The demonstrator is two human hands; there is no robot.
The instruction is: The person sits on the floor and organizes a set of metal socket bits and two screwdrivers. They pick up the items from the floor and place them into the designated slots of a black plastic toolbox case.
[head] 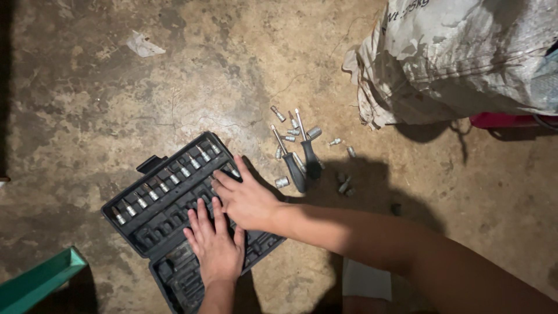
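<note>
Black plastic socket-set case (152, 204) is seen lying open on the concrete floor (87, 99), with the left hand (216, 244) and right hand (247, 199) both laid flat, fingers spread, on its tray. Loose sockets (282, 182) and two screwdriver handles (302, 163) are noted just beside the case.

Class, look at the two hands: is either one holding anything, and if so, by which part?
Nothing is gripped. The left hand and right hand both lie flat, palms down, on the open tool case.

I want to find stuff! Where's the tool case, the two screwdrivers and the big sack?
tool case (152, 200): head view, on its socket row.
screwdrivers (296, 171): head view, on one black handle.
sack (465, 52): head view, on its crumpled side.
</note>
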